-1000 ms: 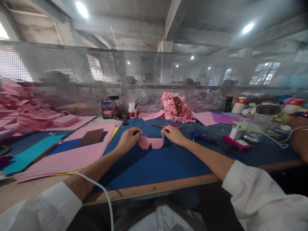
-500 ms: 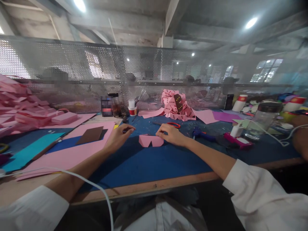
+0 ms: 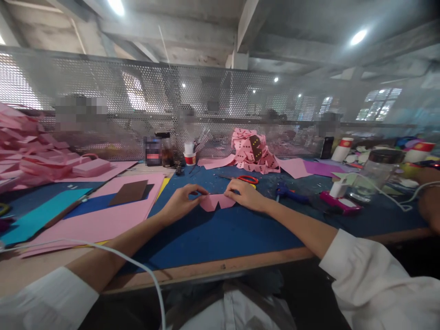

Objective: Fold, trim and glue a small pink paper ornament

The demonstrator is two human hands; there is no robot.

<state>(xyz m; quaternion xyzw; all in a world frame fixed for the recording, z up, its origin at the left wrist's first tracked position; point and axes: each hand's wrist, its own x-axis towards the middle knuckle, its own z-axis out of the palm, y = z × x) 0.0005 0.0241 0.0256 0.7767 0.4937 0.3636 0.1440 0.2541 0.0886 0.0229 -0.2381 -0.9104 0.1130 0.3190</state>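
Observation:
Between my hands is a small pink foam or paper cutout [image 3: 217, 202] with a V-shaped notch in its lower edge, over the blue mat [image 3: 213, 238]. My right hand [image 3: 245, 194] pinches its right end between thumb and fingers. At its left end, my left hand [image 3: 187, 198] has thumb and fingertips curled in, touching the upper left corner. Just beyond the right hand lie red-handled scissors [image 3: 245, 179]. A blue glue gun [image 3: 290, 193] rests to the right of that hand.
Pink sheets [image 3: 103, 220] with a brown piece [image 3: 129, 192] lie left, near a large pink heap [image 3: 30, 151]. Behind stands a dotted pink pile [image 3: 250, 151]. A magenta tool [image 3: 340, 203] and glass jar [image 3: 373, 174] are right. A white cable [image 3: 137, 265] crosses my left forearm.
My left hand has moved right, from beside the pink sheets to the cutout's left end. The right hand stays at the right end, and the cutout has hardly shifted.

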